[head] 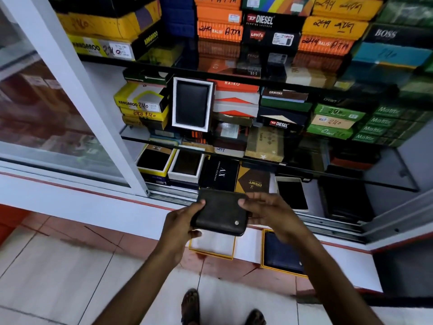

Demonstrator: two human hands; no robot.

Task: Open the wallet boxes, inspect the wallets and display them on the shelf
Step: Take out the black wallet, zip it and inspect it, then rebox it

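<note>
Head view showed the left hand (181, 222) and right hand (269, 213) both clasped on a closed black wallet (220, 213) above the yellow-rimmed open box (212, 248)

Left hand (181, 222) fingers hidden under black wallet (221, 213), yellow-rimmed box (212, 246) half covered by it, top shelf boxes (335, 10) cut off, feet (191, 308) blurred.

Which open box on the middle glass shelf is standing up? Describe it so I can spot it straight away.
Start at the white sliding-door frame on the left and move right along the middle glass shelf. Just past the yellow Kangaroo boxes stands the open wallet box, propped upright and facing out. Unlike the flat closed stacks around it, it shows a black wallet in a white border.
</note>
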